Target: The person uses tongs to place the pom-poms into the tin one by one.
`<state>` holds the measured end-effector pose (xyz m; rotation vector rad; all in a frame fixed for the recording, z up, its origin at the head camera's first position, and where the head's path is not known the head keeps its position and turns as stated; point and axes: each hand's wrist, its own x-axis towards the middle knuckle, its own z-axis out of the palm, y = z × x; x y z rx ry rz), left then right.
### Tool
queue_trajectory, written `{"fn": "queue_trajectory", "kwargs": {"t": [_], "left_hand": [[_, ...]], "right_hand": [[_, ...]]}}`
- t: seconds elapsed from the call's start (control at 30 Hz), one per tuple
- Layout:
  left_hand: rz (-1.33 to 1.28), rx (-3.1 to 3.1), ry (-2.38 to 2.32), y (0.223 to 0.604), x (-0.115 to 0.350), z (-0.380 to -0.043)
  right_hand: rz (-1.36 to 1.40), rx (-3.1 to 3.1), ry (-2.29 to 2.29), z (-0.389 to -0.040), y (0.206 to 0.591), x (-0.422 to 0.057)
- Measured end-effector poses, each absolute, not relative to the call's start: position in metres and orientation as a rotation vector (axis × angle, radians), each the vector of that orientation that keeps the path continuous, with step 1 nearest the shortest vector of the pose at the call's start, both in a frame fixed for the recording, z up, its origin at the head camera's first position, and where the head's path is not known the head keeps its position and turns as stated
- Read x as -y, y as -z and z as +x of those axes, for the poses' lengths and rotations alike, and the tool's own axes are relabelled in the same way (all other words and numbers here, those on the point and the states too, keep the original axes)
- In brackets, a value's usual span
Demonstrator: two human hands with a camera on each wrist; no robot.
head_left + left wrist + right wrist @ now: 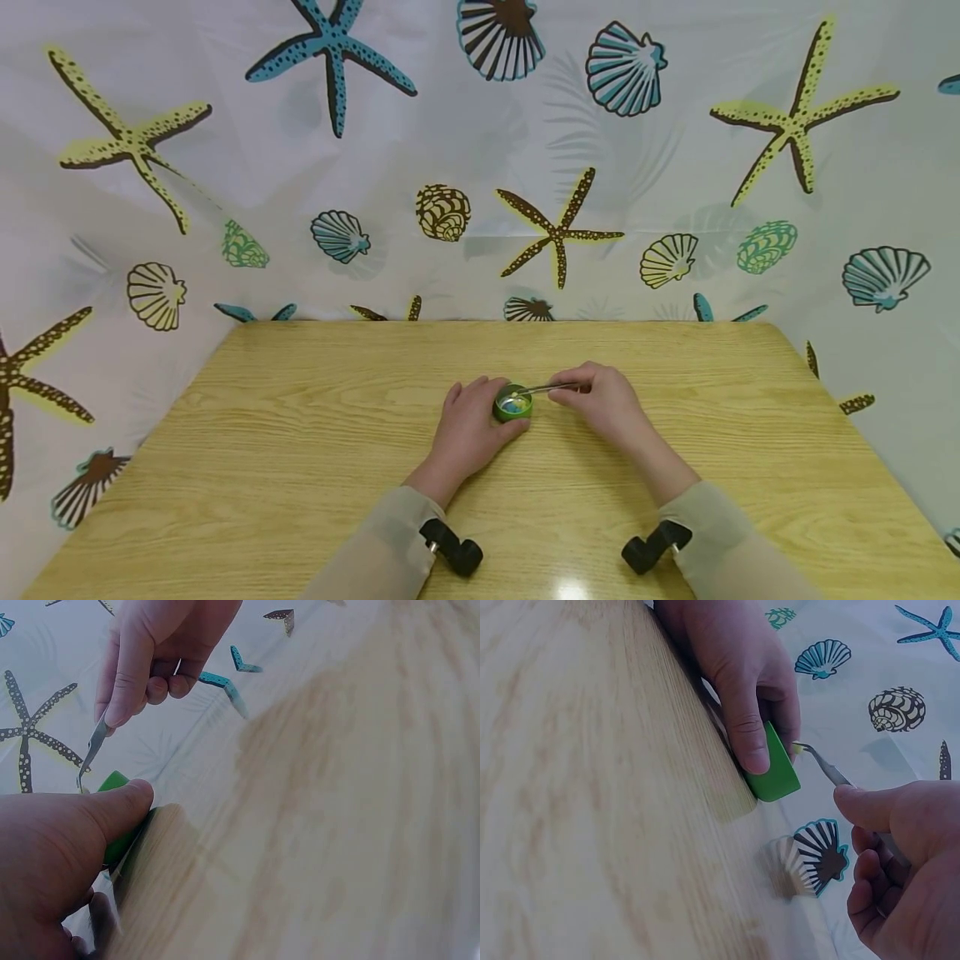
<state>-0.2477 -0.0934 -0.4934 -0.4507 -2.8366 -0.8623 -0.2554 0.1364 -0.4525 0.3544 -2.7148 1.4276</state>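
Note:
A small round green container (514, 417) stands on the table, with small blue and yellow bits inside it. My left hand (468, 428) grips it from the left side, thumb at the near wall and fingers behind. Between thumb and fingers, my right hand (606, 403) pinches a pair of metal tweezers (542, 388) with a bent tip, pointing left over the container's rim. In the right wrist view, a tiny pale yellow bit (797, 749) sits at the tweezers' tip, close above the green container (780, 776). The left wrist view has the container's inside hidden behind my thumb.
A wood-grain table (337, 375) lies under both hands. White cloth (420, 142) printed with starfish and shells hangs behind it and along both sides. Each sleeved wrist carries a black camera mount (452, 548).

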Motion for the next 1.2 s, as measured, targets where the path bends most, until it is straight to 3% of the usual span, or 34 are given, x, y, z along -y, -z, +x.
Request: {"fn": "queue_trajectory", "kwargs": {"t": [1.2], "left_hand": [[-0.451,2.828,0.876,0.494,0.094,-0.247]], "right_hand": [[0.243,2.705,-1.449,-0.253,0.451,-0.16]]}}
